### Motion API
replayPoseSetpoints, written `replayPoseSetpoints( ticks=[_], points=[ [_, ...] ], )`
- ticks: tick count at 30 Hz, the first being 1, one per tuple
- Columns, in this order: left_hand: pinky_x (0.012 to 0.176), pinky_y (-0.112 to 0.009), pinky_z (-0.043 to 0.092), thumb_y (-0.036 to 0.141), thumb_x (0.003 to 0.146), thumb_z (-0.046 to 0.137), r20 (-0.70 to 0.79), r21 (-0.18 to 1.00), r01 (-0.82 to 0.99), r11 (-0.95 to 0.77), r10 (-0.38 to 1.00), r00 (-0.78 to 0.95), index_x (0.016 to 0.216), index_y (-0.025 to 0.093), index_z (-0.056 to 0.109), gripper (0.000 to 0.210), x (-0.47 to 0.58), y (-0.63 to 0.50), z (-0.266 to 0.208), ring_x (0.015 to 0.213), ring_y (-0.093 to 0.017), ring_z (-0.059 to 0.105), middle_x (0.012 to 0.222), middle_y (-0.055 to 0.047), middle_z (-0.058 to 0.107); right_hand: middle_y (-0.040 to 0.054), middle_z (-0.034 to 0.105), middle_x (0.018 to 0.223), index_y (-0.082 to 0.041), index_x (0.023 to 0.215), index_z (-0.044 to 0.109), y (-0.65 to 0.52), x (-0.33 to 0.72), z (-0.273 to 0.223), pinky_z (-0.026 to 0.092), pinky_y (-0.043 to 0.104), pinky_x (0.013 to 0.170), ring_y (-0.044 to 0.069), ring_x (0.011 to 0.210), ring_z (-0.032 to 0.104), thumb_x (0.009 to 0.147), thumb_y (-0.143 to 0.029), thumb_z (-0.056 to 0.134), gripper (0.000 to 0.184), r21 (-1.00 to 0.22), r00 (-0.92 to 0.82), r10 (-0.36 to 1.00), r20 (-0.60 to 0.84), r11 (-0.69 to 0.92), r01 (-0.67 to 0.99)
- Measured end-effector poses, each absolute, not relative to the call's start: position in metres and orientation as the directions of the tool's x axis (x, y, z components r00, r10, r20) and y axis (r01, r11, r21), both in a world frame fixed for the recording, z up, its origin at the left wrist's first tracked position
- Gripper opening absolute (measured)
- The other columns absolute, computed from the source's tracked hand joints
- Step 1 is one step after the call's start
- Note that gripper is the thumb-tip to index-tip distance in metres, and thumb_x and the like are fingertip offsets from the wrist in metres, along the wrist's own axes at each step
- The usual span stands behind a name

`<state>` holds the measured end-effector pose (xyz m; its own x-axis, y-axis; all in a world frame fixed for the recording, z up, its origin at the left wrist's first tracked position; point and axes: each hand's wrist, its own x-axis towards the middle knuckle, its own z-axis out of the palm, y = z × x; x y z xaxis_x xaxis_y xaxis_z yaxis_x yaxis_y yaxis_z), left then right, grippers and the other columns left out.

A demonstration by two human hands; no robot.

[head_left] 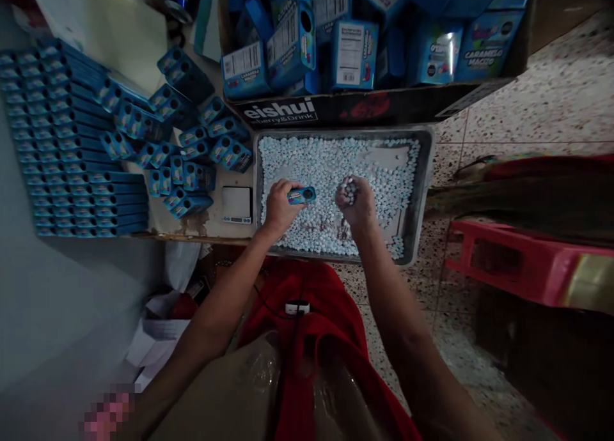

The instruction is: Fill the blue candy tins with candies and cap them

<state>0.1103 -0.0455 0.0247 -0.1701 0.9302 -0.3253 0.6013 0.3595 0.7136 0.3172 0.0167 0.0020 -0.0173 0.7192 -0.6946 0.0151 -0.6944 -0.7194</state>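
My left hand (281, 206) grips a small blue candy box (302, 195), its end with a dark round hole facing up. To its right, my right hand (359, 204) is cupped palm up around a handful of small pale candies (347, 190). Both hands are over a metal tray (425, 192) spread with many loose white and light-blue candies (311, 156). Bare patches of the tray's bottom show at its right side. A small scale (236, 204) sits just left of the tray.
Stacked blue boxes (77, 147) fill the table's left, with several loose ones (185, 179) nearer the scale. Beyond the tray stands a carton (330, 112) full of blue boxes. A red plastic stool (518, 262) is on the speckled floor at right.
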Motion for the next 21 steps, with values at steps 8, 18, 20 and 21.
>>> replayPoseSetpoints(
  ticks=[8, 18, 20, 21],
  points=[
    [0.097, -0.039, 0.054, 0.006, 0.067, 0.091, -0.345, 0.691, 0.649, 0.32, 0.934, -0.092, 0.106, 0.022, 0.072, 0.045, 0.118, -0.035, 0.035, 0.112, -0.028, 0.067, 0.11, -0.006, 0.074, 0.0007, 0.054, 0.077, -0.024, 0.069, 0.055, 0.02, 0.256, 0.062, 0.051, 0.033, 0.083, 0.018, 0.083, 0.058, 0.078, -0.04, 0.068, 0.023, -0.665, -0.102, 0.824, -0.558, -0.517, -0.538],
    [0.095, -0.039, 0.054, 0.008, 0.068, 0.089, -0.349, 0.687, 0.641, 0.342, 0.929, -0.121, 0.103, 0.022, 0.071, 0.042, 0.13, -0.031, 0.025, 0.108, -0.026, 0.066, 0.108, -0.005, 0.073, 0.0011, 0.055, 0.072, -0.025, 0.071, 0.054, 0.012, 0.248, 0.052, 0.051, 0.035, 0.084, 0.019, 0.079, 0.059, 0.091, -0.058, 0.058, 0.039, -0.843, -0.029, 0.9, -0.435, -0.419, -0.337],
    [0.095, -0.039, 0.053, 0.007, 0.068, 0.089, -0.344, 0.696, 0.63, 0.343, 0.93, -0.127, 0.102, 0.023, 0.07, 0.042, 0.132, -0.03, 0.027, 0.108, -0.026, 0.066, 0.108, -0.004, 0.073, 0.0016, 0.06, 0.075, -0.025, 0.075, 0.057, 0.01, 0.247, 0.058, 0.052, 0.036, 0.086, 0.019, 0.081, 0.062, 0.09, -0.058, 0.06, 0.037, -0.84, -0.055, 0.902, -0.428, -0.419, -0.346],
    [0.095, -0.038, 0.053, 0.007, 0.068, 0.089, -0.336, 0.707, 0.618, 0.343, 0.932, -0.133, 0.102, 0.023, 0.07, 0.042, 0.133, -0.031, 0.028, 0.108, -0.026, 0.066, 0.108, -0.004, 0.073, 0.0024, 0.062, 0.079, -0.024, 0.078, 0.058, 0.009, 0.249, 0.063, 0.053, 0.036, 0.089, 0.019, 0.084, 0.065, 0.089, -0.057, 0.061, 0.035, -0.834, -0.062, 0.903, -0.426, -0.418, -0.359]
  ],
)
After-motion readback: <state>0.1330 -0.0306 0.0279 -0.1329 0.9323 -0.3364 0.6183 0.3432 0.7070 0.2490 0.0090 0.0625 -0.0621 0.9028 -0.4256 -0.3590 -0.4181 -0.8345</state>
